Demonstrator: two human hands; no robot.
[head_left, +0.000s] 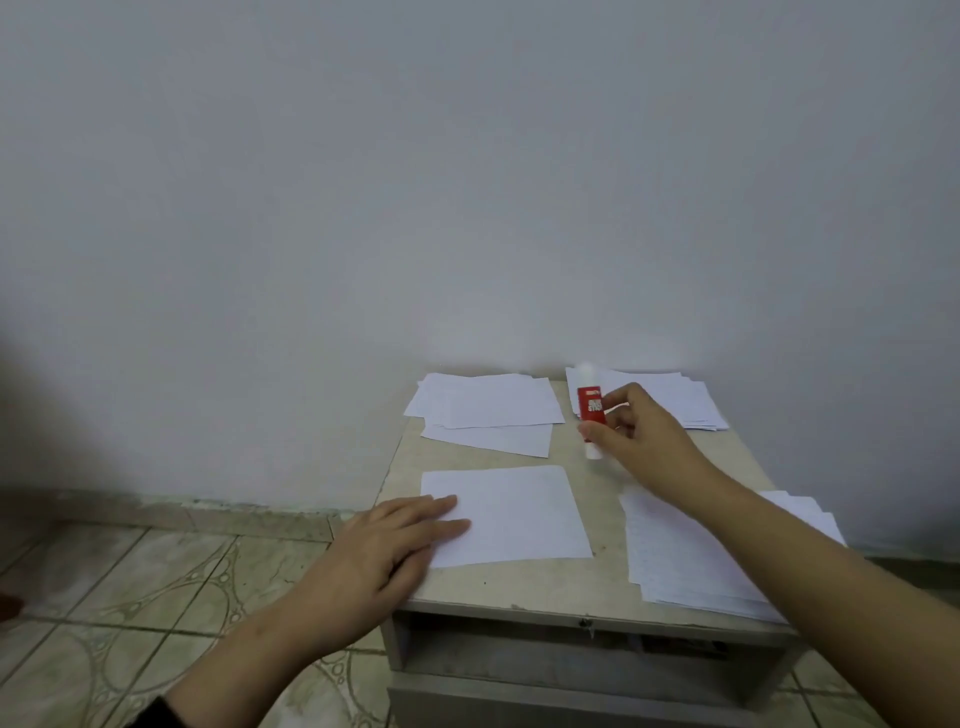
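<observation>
Pinching a red-labelled white glue stick (591, 410) upright, the right hand (636, 439) grips it.

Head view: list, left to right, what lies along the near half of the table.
left hand, fingers flat on the sheet's left edge → single white sheet → stack of sheets at the table's right side.

Pale bare wall (467, 182) — patterned tiled floor (156, 597) — small cabinet (519, 660).
</observation>
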